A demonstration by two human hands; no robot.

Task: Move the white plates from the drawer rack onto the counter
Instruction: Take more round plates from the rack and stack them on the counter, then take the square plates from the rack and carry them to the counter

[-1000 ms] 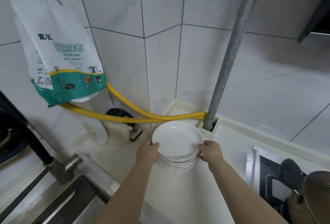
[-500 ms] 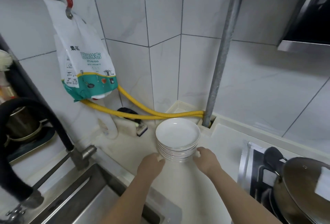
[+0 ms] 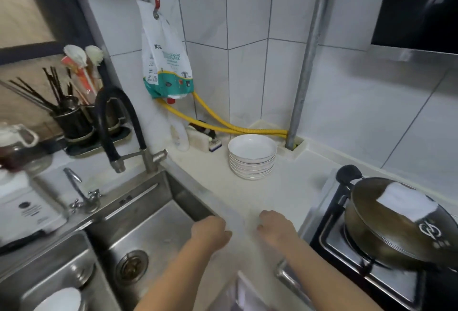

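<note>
A stack of several white plates [image 3: 252, 156] stands upright on the pale counter [image 3: 292, 187] in the far corner, close to the metal pipe. Nothing touches it. My left hand [image 3: 210, 232] hovers over the sink's right rim, well short of the stack, holding nothing, fingers loosely curled. My right hand [image 3: 276, 227] is beside it over the counter's near part, also holding nothing. The drawer rack is out of view.
A steel sink [image 3: 138, 231] with a black faucet [image 3: 116, 122] lies to the left. A lidded wok [image 3: 401, 221] sits on the stove at right. A yellow hose [image 3: 223, 126], a hanging rag bag [image 3: 166, 63] and a sponge [image 3: 200, 137] are behind the stack.
Both hands have let go of the plate stack, which now rests on the counter, and drawn back toward me. The view has pulled back and widened.
</note>
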